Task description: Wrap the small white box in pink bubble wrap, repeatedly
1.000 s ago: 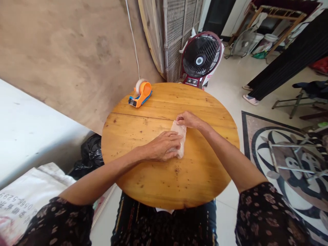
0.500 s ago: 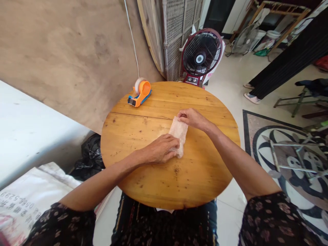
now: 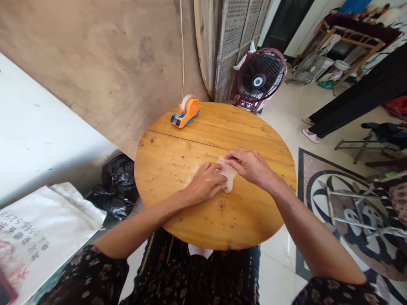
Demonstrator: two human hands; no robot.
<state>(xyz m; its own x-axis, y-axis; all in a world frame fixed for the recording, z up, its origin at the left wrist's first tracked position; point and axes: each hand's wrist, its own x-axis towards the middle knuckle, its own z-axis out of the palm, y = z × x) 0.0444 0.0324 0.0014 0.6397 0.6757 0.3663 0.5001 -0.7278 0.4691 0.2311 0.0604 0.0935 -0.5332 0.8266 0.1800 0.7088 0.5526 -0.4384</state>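
Observation:
On the round wooden table (image 3: 181, 169) lies a small, pale, translucent piece of wrap (image 3: 228, 171), crinkled like bubble wrap. Bent over its left edge, the fingers of my left hand (image 3: 208, 181) hold it against the tabletop. My right hand (image 3: 249, 166) pinches its far end between thumb and fingertips. Both hands hide part of the wrap, and whether anything is inside it cannot be seen. Farther back on the table stands an orange and blue tape dispenser (image 3: 190, 111) with a roll of tape on it.
A dark red fan (image 3: 261, 78) stands behind the table. To the left are a black plastic bag (image 3: 119, 182) and a white printed sack (image 3: 54, 220). At the right are a metal-framed stool (image 3: 352, 220) and a person's legs in black trousers (image 3: 356, 93).
The far end of the wrap has come nearer, and the piece looks shorter, as if folded over. My right hand has moved slightly toward me. The camera view has shifted.

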